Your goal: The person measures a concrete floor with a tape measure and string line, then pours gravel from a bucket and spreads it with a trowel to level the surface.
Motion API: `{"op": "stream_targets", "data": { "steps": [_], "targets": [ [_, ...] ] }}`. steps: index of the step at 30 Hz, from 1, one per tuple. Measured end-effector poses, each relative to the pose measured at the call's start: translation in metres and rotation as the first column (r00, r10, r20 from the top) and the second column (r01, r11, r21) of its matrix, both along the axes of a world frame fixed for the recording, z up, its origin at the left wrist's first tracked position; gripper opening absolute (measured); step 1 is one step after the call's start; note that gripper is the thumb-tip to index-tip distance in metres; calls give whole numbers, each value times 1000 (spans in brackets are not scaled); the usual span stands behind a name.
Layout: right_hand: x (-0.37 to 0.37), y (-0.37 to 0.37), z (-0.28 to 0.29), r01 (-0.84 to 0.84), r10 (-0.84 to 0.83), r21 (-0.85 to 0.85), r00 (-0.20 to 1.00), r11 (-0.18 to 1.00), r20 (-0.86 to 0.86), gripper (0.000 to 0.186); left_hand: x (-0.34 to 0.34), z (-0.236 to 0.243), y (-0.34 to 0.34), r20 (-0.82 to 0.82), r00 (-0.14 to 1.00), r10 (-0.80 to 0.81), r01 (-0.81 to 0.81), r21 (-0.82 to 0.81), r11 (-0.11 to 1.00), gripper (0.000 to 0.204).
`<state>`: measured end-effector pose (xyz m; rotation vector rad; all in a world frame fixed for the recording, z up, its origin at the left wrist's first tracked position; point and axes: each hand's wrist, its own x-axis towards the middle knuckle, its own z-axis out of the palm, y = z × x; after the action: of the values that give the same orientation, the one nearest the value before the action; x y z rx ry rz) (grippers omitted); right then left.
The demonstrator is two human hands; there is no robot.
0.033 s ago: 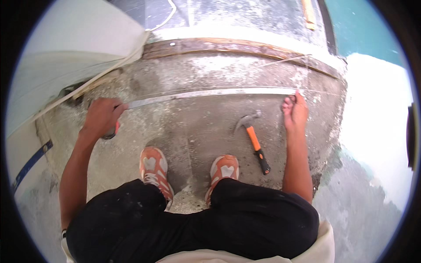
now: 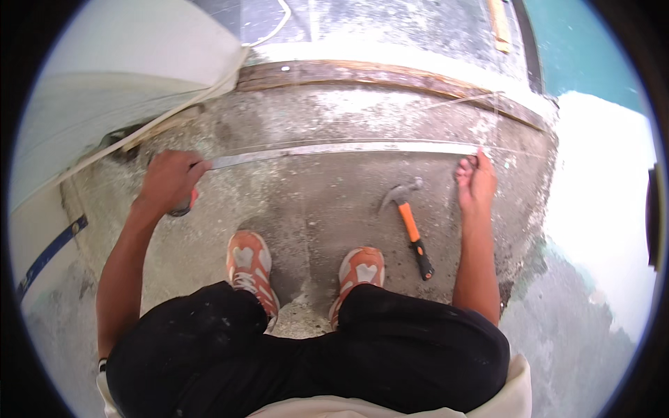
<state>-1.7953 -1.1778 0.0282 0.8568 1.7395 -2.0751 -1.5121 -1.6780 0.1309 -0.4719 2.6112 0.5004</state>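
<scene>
A pale tape measure blade (image 2: pixel 334 148) stretches from side to side in front of my feet, close to a thin string running along it. My left hand (image 2: pixel 171 182) is closed around the red and dark tape case (image 2: pixel 184 205), most of which the palm hides. At the other end my right hand (image 2: pixel 477 182) pinches the tip of the blade between thumb and finger, the other fingers curled. Left of my right forearm, a claw hammer (image 2: pixel 411 233) with an orange and black handle lies on the rough concrete floor, touched by neither hand.
A wooden board (image 2: pixel 362 73) lies across the far side. A pale cable (image 2: pixel 150 129) runs along the left, near a blue spirit level (image 2: pixel 52 254). My orange and white shoes (image 2: pixel 249 268) stand behind the tape. A white and teal wall (image 2: pixel 592 160) rises at right.
The whole view has shifted slightly, so everything sits a little further right. Both hands keep their hold, with the tape still stretched between them; the hammer lies where it was.
</scene>
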Motion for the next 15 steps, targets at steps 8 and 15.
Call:
{"op": "stream_targets", "data": {
  "steps": [8, 15],
  "targets": [
    [-7, 6, -4, -35, 34, -47, 999, 998, -21, 20, -17, 8, 4, 40, 999, 23, -23, 1, 1000, 35],
    [-6, 2, -2, -36, 34, -56, 999, 998, -29, 18, -15, 8, -3, 25, 1000, 10, -10, 17, 1000, 32]
  ]
}}
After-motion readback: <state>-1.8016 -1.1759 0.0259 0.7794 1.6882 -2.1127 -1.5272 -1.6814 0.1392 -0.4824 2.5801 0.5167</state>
